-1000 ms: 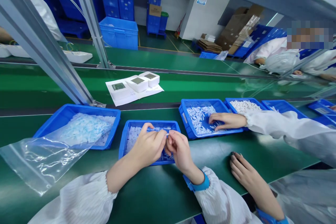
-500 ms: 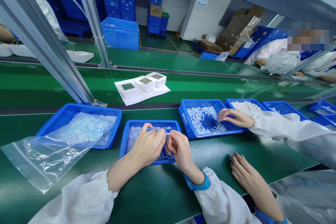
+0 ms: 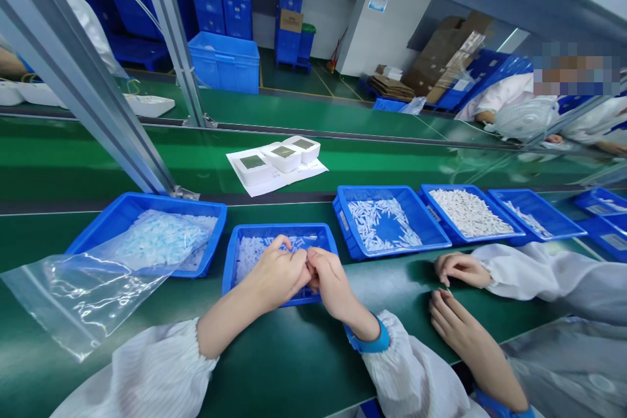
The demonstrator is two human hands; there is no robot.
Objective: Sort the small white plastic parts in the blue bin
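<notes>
My left hand point(image 3: 281, 268) and my right hand point(image 3: 330, 274) meet over a blue tray point(image 3: 230, 274), fingers pinched and fingertips touching. Whatever lies between the fingertips is hidden by them. Inside that tray are small translucent plastic pieces point(image 3: 247, 258), with more small bluish pieces partly covered by my hands. A blue wristband point(image 3: 372, 337) circles my right wrist. Just right of my hands stands another blue tray point(image 3: 437, 238) holding small white plastic pieces point(image 3: 365, 225).
Left is a blue tray point(image 3: 88, 235) with a clear bag point(image 3: 112, 294) of pale-blue pieces. A co-worker's hands point(image 3: 458, 323) are at the right, below a tray of white parts point(image 3: 465, 212). White devices point(image 3: 284, 157) lie on paper on the green belt point(image 3: 372, 163). A metal post point(image 3: 98, 72) rises left.
My right hand has closed in against my left. The co-worker's upper hand has left the tray and come down near their other hand. The paper with white devices has shifted right.
</notes>
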